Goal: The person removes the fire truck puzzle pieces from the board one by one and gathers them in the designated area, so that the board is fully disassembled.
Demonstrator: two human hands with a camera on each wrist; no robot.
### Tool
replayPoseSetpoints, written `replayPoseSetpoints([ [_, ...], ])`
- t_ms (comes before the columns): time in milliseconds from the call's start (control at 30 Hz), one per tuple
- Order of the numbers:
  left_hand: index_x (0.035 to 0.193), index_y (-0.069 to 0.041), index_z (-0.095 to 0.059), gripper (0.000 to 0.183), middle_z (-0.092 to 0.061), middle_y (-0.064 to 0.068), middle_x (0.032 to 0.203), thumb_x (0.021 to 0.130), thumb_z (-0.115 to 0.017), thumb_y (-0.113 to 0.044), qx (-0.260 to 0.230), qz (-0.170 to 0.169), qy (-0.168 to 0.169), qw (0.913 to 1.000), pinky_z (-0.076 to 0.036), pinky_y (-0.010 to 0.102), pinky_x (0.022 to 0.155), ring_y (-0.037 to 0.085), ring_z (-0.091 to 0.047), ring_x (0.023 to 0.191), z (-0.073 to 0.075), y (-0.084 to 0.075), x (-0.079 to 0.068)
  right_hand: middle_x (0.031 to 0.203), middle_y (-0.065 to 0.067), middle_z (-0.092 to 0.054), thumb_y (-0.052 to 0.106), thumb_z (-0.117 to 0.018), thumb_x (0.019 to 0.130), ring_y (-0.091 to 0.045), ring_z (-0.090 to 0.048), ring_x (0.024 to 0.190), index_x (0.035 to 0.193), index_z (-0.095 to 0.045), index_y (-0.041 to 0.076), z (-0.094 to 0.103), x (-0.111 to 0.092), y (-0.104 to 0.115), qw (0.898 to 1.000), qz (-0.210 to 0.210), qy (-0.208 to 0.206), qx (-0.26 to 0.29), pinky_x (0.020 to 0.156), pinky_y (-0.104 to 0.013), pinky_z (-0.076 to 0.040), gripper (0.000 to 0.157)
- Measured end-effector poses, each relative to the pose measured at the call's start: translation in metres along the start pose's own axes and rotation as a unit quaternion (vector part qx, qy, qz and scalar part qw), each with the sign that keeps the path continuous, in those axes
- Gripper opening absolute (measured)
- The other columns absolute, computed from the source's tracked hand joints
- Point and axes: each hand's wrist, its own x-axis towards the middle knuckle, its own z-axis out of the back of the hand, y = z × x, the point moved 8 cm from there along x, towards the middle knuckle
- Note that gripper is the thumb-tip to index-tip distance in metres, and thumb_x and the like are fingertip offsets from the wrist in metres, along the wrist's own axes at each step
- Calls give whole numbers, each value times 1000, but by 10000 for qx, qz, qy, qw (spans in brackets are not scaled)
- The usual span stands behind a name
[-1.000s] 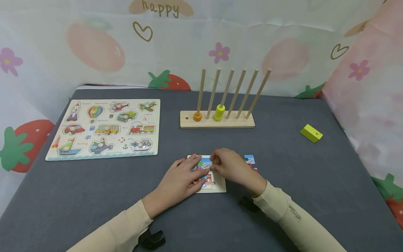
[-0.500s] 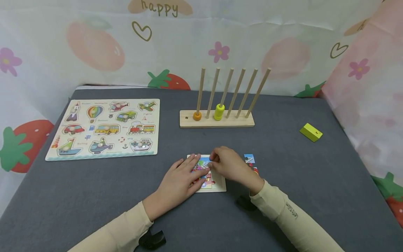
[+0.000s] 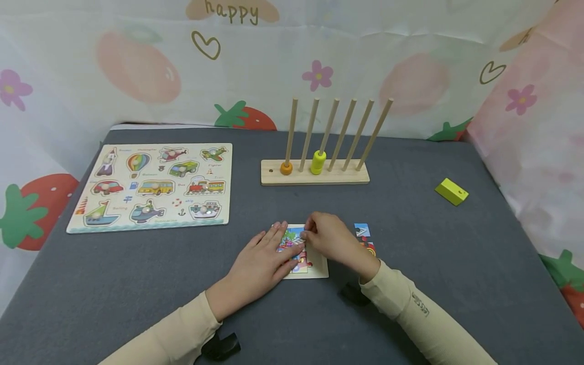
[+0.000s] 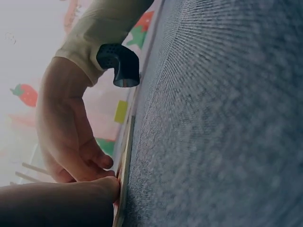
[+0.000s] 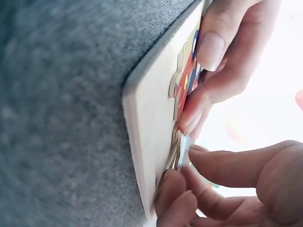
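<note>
A small wooden jigsaw board [image 3: 319, 263] lies on the dark cloth, its left part covered with colourful fitted pieces [image 3: 301, 263]. My left hand [image 3: 262, 258] rests on that part with its fingers spread, hiding much of the picture. At the board's upper right, my right hand [image 3: 330, 238] has its thumb and curled fingers around a puzzle piece [image 5: 177, 153], whose edge tilts up from the board in the right wrist view. My left fingertips press right beside this piece. Loose puzzle pieces [image 3: 362, 230] lie just right of the board, partly behind my right hand.
A vehicle peg puzzle [image 3: 155, 187] lies at the left. Behind the jigsaw stands a wooden rack [image 3: 315, 177] with upright rods, an orange bead [image 3: 286, 168] and yellow-green beads [image 3: 318, 162]. A yellow block [image 3: 451, 191] sits at the right. A printed cloth [image 3: 356, 45] hangs behind.
My right hand and forearm have shifted slightly left, uncovering more of the loose pieces. My left fingertips have drawn back slightly, still on the board.
</note>
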Motion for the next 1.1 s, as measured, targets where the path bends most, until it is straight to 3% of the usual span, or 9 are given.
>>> replayPoseSetpoints([
  [300, 135, -28, -57, 40, -38, 18, 150, 98, -49, -42, 174, -22, 243, 9996, -32, 49, 109, 30, -34, 140, 0, -1, 0, 80, -4, -61, 13, -68, 90, -14, -54, 67, 97, -63, 3, -2, 5, -4, 9996, 17, 51, 289, 58, -26, -44, 14],
  [633, 137, -27, -55, 41, -34, 19, 152, 100, -45, -42, 367, -63, 396, 9985, -32, 49, 109, 31, -32, 141, -1, -4, -1, 74, -1, -62, 15, -72, 86, -12, -54, 63, 86, -67, 8, 0, 11, -13, 9965, 32, 57, 838, 57, -26, -44, 9],
  [867, 144, -27, -45, 46, -23, 18, 156, 102, -39, -44, 461, -74, 765, 9960, -25, 49, 113, 30, -21, 145, -7, -4, -4, 69, -4, -65, 13, -66, 90, -15, -57, 56, 85, -69, 7, -1, 14, -20, 9873, -401, 321, 1501, 52, -26, -43, 8],
  [1100, 146, -26, -41, 48, -19, 18, 158, 102, -37, -45, 524, -100, 808, 9953, -23, 49, 114, 31, -18, 146, -9, -3, -6, 67, -5, -66, 11, -65, 91, -12, -54, 49, 88, -69, 2, -7, 18, -25, 9760, -842, 585, 1919, 47, -24, -39, 10],
])
